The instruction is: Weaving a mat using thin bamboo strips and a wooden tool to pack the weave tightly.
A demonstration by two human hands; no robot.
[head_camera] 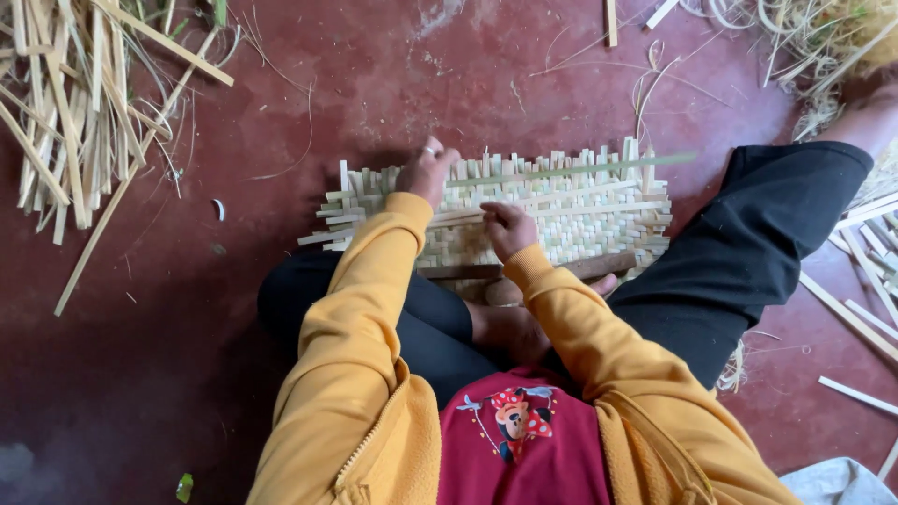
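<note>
A partly woven mat of pale bamboo strips [580,220] lies on the red floor in front of my crossed legs. My left hand [426,171] rests on the mat's far left part, fingers pressing on the strips. My right hand [505,227] is curled on a long strip that runs across the mat's middle. A longer greenish strip [599,168] lies along the mat's far edge and sticks out to the right. My bare foot [510,292] presses on a dark wooden bar at the mat's near edge. Yellow sleeves cover both arms.
A heap of loose bamboo strips [65,112] lies at the far left. Shavings and curls [814,37] pile up at the far right. More flat strips [865,281] lie by my right knee. A grey cloth [837,482] shows at the bottom right.
</note>
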